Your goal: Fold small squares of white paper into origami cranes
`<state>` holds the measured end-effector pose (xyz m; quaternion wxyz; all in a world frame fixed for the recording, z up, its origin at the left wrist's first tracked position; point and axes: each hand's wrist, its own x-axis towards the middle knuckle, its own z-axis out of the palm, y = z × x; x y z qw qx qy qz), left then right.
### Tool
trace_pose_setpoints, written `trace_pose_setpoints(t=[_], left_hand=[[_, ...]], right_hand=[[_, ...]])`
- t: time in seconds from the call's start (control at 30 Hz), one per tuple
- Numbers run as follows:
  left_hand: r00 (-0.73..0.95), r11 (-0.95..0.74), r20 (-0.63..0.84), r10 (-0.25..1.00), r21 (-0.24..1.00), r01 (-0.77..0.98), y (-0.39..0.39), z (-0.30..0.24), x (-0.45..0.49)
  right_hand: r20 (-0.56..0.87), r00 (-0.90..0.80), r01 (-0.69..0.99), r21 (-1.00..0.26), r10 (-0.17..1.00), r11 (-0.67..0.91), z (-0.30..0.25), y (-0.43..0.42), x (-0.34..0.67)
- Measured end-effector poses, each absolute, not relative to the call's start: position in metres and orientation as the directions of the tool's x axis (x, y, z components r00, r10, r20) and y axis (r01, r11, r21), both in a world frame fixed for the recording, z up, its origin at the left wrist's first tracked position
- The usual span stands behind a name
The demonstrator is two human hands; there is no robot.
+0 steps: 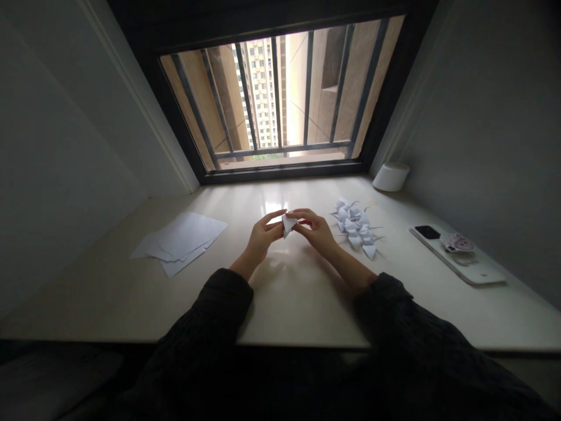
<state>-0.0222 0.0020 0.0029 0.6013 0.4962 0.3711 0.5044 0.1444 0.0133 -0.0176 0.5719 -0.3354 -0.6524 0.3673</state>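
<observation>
A small folded piece of white paper (288,224) is pinched between both my hands above the middle of the pale desk (289,292). My left hand (263,235) grips its left side with thumb and fingers closed. My right hand (314,228) pinches its right side, fingers curled over the top. Both forearms wear dark sleeves. A heap of several finished white paper cranes (357,227) lies just right of my right hand.
A loose stack of white paper sheets (182,241) lies at the left. A white phone (458,252) with a round sticker rests face down at the right. A white round object (391,176) stands in the back right corner under the barred window (280,99).
</observation>
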Motion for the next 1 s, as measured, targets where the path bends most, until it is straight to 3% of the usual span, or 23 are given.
trace_pose_setpoints(t=[0.53,0.77,1.0], left_hand=[[0.217,-0.082,0.127,0.968,0.975,-0.205,0.0,0.002,-0.02],[0.21,-0.069,0.12,0.97,0.97,-0.234,0.002,-0.001,-0.019],[0.183,-0.025,0.075,0.98,0.965,-0.259,0.004,-0.003,-0.019]], right_hand=[[0.537,-0.236,0.135,-0.807,0.81,0.575,-0.013,0.008,0.142],[0.488,-0.162,-0.011,-0.87,0.858,0.493,-0.018,0.014,0.144],[0.301,-0.013,-0.153,-0.943,0.954,0.295,-0.023,0.02,0.146]])
